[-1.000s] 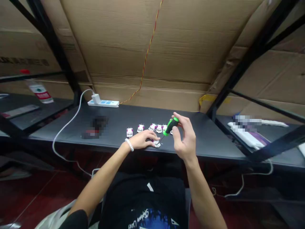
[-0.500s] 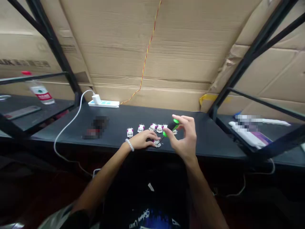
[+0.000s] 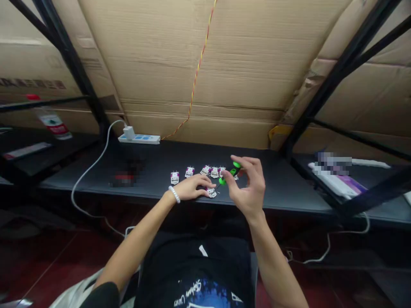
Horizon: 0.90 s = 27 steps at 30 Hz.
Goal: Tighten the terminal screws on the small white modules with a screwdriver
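Note:
My left hand (image 3: 194, 187), with a pale bead bracelet at the wrist, rests on the desk and pins a small white-and-purple part (image 3: 212, 193) under its fingers. In my right hand (image 3: 248, 184) is a green-and-black screwdriver (image 3: 236, 170), gripped between thumb and fingers. Its shaft slants down to the left, and the tip is by the pinned part; whether it touches cannot be made out. Beyond my hands lie several similar parts in a loose row, among them one at the left end (image 3: 174, 178) and one close by it (image 3: 189, 172).
A power strip (image 3: 144, 139) with a white plug and cable stands at the back left. A blurred dark-and-red item (image 3: 123, 179) lies on the black desk (image 3: 289, 192). A bottle (image 3: 54, 122) is at far left, white and purple packets (image 3: 337, 179) at right. Black metal frames (image 3: 321, 102) flank the desk.
Both hands hold nearly the same places. The screwdriver handle has turned slightly in my right fingers, showing more green. The picture has become brighter around my lap.

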Available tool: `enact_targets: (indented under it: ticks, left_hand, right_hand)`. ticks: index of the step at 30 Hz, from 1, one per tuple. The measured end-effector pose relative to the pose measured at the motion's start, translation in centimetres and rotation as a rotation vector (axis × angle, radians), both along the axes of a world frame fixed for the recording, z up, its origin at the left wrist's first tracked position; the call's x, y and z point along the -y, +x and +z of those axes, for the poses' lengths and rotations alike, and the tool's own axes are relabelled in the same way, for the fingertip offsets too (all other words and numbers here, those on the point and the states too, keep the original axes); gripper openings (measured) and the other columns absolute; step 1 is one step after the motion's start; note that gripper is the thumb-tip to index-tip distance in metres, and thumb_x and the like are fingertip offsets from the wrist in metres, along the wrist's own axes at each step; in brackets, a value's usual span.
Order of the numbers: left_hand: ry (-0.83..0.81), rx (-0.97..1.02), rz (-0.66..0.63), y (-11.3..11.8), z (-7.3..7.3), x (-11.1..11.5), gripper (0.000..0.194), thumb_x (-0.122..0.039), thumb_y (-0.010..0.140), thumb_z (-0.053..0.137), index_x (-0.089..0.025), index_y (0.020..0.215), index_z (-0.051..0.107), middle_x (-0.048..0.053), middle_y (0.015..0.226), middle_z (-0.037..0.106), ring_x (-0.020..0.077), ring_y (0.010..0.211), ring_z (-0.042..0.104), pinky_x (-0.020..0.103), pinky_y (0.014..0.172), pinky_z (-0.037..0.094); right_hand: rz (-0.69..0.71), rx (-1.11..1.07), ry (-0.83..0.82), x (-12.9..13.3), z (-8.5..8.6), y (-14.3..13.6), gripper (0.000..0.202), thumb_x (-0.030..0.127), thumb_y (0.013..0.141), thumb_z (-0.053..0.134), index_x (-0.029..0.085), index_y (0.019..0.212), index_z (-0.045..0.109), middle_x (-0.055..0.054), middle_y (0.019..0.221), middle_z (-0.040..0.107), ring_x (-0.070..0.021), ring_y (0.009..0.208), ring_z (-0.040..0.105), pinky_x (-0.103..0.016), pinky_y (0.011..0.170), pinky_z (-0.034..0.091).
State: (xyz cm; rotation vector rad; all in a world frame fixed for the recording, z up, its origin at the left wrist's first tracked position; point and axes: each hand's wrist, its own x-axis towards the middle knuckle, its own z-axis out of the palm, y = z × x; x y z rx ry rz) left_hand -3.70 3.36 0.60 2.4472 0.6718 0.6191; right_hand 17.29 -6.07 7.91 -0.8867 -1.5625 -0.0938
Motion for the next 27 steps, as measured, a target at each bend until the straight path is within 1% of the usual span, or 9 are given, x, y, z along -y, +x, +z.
enact_targets:
  ticks: [5, 8, 10, 12, 17, 19, 23, 25, 27]
  left_hand:
    - [-0.007, 0.003, -0.007, 0.0, 0.1, 0.0, 0.032, -0.032, 0.094, 0.078, -0.022, 0.124, 0.079, 0.010, 0.127, 0.074, 0.0272, 0.122, 0.067, 0.041, 0.112, 0.050]
    - [-0.012, 0.005, -0.009, 0.0, 0.1, -0.1, 0.031, -0.032, 0.094, 0.078, -0.025, 0.124, 0.079, 0.009, 0.128, 0.073, 0.0258, 0.123, 0.066, 0.042, 0.113, 0.049]
    - [-0.011, -0.001, -0.008, 0.0, 0.0, -0.1, 0.030, -0.031, 0.094, 0.078, -0.025, 0.124, 0.079, 0.009, 0.129, 0.073, 0.0254, 0.124, 0.065, 0.042, 0.115, 0.048]
    - [-0.011, 0.000, -0.001, 0.0, -0.1, -0.1, 0.031, -0.032, 0.094, 0.078, -0.025, 0.124, 0.079, 0.009, 0.129, 0.073, 0.0256, 0.124, 0.065, 0.042, 0.115, 0.048]
    - [-0.017, 0.010, -0.011, -0.1, -0.1, -0.1, 0.032, -0.033, 0.096, 0.076, -0.024, 0.126, 0.078, 0.009, 0.129, 0.073, 0.0268, 0.124, 0.065, 0.041, 0.114, 0.048]
    - [-0.016, 0.015, -0.014, -0.1, -0.2, -0.1, 0.032, -0.032, 0.095, 0.077, -0.024, 0.125, 0.079, 0.010, 0.128, 0.073, 0.0267, 0.124, 0.066, 0.041, 0.114, 0.048]
    - [-0.025, 0.022, -0.014, -0.1, -0.2, -0.2, 0.031, -0.032, 0.094, 0.078, -0.026, 0.125, 0.079, 0.010, 0.128, 0.074, 0.0257, 0.124, 0.065, 0.042, 0.115, 0.048]
    - [-0.026, 0.020, -0.013, -0.1, -0.2, -0.2, 0.032, -0.031, 0.094, 0.078, -0.025, 0.125, 0.079, 0.010, 0.129, 0.074, 0.0256, 0.123, 0.065, 0.041, 0.114, 0.049]
    - [-0.023, 0.015, -0.017, 0.0, -0.2, -0.2, 0.032, -0.030, 0.094, 0.078, -0.024, 0.126, 0.078, 0.010, 0.129, 0.074, 0.0257, 0.123, 0.065, 0.041, 0.113, 0.049]
  right_hand:
    - [0.188, -0.011, -0.118, -0.4, -0.6, 0.2, 0.052, 0.024, 0.108, 0.042, 0.030, 0.160, 0.044, -0.013, 0.140, 0.063, -0.0261, 0.120, 0.067, -0.049, 0.101, 0.060]
    - [0.109, -0.009, -0.073, -0.5, -0.8, 0.2, 0.050, 0.028, 0.103, 0.058, 0.030, 0.152, 0.055, -0.013, 0.138, 0.059, -0.0284, 0.122, 0.064, -0.050, 0.102, 0.059]
    - [0.004, -0.014, -0.017, -0.7, -0.8, 0.1, 0.049, 0.031, 0.095, 0.071, 0.031, 0.143, 0.064, -0.011, 0.129, 0.055, -0.0268, 0.113, 0.063, -0.046, 0.094, 0.061]
    - [-0.051, -0.036, -0.007, -1.0, -1.0, 0.0, 0.048, 0.031, 0.094, 0.073, 0.031, 0.141, 0.066, -0.009, 0.122, 0.053, -0.0234, 0.104, 0.063, -0.042, 0.088, 0.062]
    - [0.117, -0.047, -0.093, -1.4, -1.3, 0.3, 0.052, 0.024, 0.107, 0.044, 0.030, 0.158, 0.047, -0.012, 0.138, 0.061, -0.0265, 0.123, 0.064, -0.050, 0.105, 0.056]
    - [0.137, -0.048, -0.077, -1.3, -1.1, 0.4, 0.050, 0.026, 0.105, 0.048, 0.029, 0.156, 0.051, -0.012, 0.139, 0.063, -0.0281, 0.125, 0.064, -0.049, 0.102, 0.057]
    - [-0.009, -0.058, -0.009, -1.2, -0.7, 0.5, 0.049, 0.035, 0.090, 0.079, 0.027, 0.137, 0.068, -0.011, 0.123, 0.063, -0.0254, 0.106, 0.065, -0.039, 0.081, 0.060]
    - [-0.010, -0.058, -0.030, -1.1, -0.6, 0.6, 0.046, 0.033, 0.093, 0.076, 0.027, 0.137, 0.067, -0.009, 0.120, 0.064, -0.0229, 0.099, 0.065, -0.039, 0.082, 0.060]
    - [0.077, -0.049, -0.088, -1.1, -0.6, 0.7, 0.046, 0.028, 0.102, 0.060, 0.028, 0.148, 0.058, -0.010, 0.127, 0.067, -0.0235, 0.107, 0.068, -0.043, 0.092, 0.060]
